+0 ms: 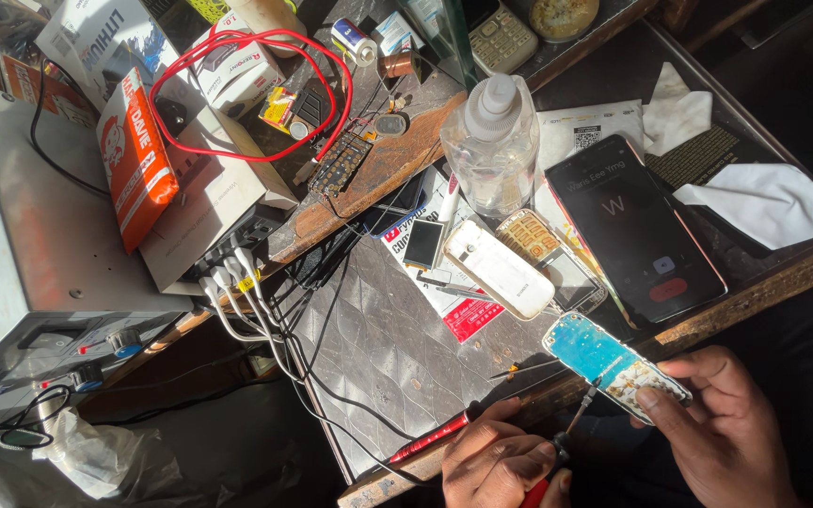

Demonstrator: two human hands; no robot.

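Right hand [726, 433] grips the blue-faced phone circuit board [613, 362] by its lower end, over the bench's wooden front edge [764, 287]. Left hand [501, 466] is closed on a red-handled screwdriver [562, 452], tip on the board. Above the hands: patterned grey metal worktop [378, 348], white phone shell [499, 269], lit black smartphone [634, 229], clear plastic bottle [491, 146]. Hard sunlight, cluttered bench.

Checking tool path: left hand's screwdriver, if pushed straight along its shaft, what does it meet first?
The left hand aims the screwdriver at the blue circuit board held by the right hand; the tip looks already there, depth unclear.
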